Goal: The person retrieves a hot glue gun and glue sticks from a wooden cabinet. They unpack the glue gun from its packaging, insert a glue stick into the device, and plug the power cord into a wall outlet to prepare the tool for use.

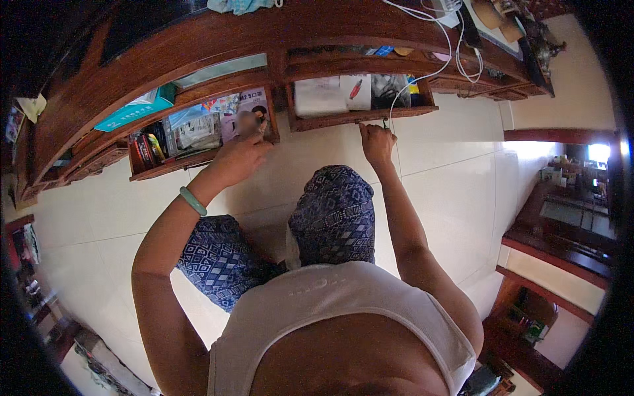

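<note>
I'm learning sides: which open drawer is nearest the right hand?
The right drawer, crossed by a white cable: the right hand is at its front. The left drawer has the left hand.

the left brown wooden drawer (175,165) stands open, seemingly full; the right drawer (330,122) alongside is pulled out too.

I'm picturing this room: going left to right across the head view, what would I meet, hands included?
Teal box, pale green bangle, left hand, white packet, right hand, dark wooden furniture at far right.
</note>
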The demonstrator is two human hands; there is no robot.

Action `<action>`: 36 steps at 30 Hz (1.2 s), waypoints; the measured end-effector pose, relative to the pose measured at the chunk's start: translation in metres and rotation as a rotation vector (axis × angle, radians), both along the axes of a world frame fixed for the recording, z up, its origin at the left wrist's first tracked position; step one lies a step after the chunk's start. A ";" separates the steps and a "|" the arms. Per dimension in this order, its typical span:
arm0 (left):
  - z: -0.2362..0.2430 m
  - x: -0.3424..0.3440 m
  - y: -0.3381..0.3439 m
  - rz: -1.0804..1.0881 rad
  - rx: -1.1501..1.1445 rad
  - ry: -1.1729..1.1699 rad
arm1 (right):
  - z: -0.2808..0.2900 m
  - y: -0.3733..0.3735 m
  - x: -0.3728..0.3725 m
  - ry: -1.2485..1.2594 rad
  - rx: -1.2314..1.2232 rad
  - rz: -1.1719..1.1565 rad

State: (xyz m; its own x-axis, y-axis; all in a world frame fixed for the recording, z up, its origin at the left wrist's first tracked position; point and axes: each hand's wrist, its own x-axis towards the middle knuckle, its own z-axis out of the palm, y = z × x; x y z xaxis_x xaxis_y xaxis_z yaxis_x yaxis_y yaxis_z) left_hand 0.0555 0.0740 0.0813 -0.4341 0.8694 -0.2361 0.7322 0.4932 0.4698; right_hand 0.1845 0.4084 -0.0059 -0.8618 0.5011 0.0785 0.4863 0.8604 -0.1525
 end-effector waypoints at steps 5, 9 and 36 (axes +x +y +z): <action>0.002 0.001 0.005 -0.030 0.000 -0.017 | 0.004 -0.008 0.025 -0.002 -0.030 0.002; 0.006 0.006 0.003 -0.008 -0.017 -0.093 | 0.007 -0.015 0.029 0.027 -0.043 -0.007; -0.014 0.005 0.066 -0.116 0.104 0.008 | 0.040 -0.047 -0.065 -0.287 0.163 0.078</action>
State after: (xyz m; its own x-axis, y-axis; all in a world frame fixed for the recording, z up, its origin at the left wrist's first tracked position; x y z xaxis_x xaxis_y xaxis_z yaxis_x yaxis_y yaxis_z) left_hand 0.0607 0.1397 0.0677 -0.3310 0.9334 -0.1388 0.7851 0.3540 0.5082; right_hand 0.1198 0.3615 0.0343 -0.8957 0.4334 -0.0992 0.4211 0.8986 0.1235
